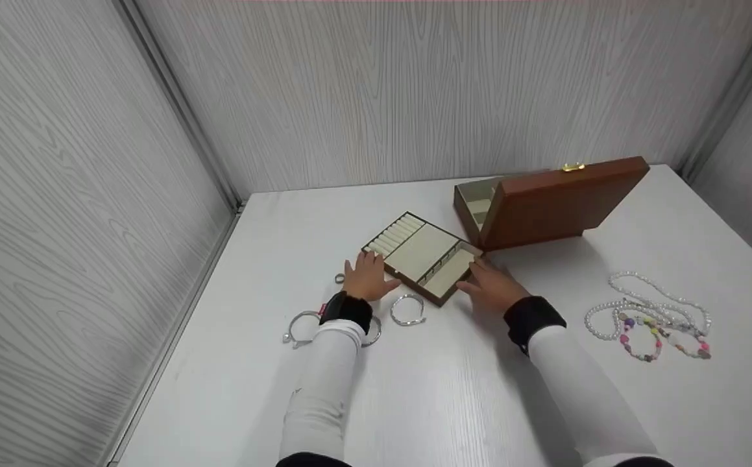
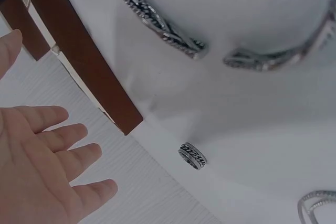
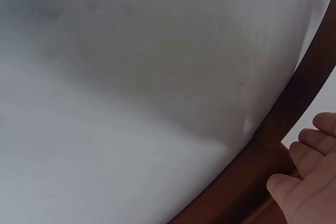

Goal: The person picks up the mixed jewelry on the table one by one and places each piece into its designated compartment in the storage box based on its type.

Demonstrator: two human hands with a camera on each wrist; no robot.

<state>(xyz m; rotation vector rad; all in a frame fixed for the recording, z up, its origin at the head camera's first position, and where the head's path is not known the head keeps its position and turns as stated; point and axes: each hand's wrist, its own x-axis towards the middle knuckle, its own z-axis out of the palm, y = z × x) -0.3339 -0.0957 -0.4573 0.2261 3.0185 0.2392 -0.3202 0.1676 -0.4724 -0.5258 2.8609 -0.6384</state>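
A brown tray (image 1: 422, 255) with beige padded compartments lies flat on the white table (image 1: 453, 389), and my hands are at its two near corners. My left hand (image 1: 366, 275) lies at the left corner; in the left wrist view its fingers (image 2: 79, 153) are straight and spread beside the tray's brown edge (image 2: 79, 56), gripping nothing. My right hand (image 1: 489, 285) is at the right corner, and its fingertips (image 3: 307, 179) touch the tray's brown rim (image 3: 294, 108). A small silver ring (image 1: 340, 279) (image 2: 192, 155) sits just left of my left hand.
The open brown jewellery box (image 1: 544, 201) stands behind the tray. Silver bangles (image 1: 408, 309) (image 2: 163, 22) lie near my left wrist, another (image 1: 299, 326) further left. Pearl necklaces (image 1: 658, 301) and a coloured bead bracelet (image 1: 642, 340) lie at the right. Grey walls enclose the table.
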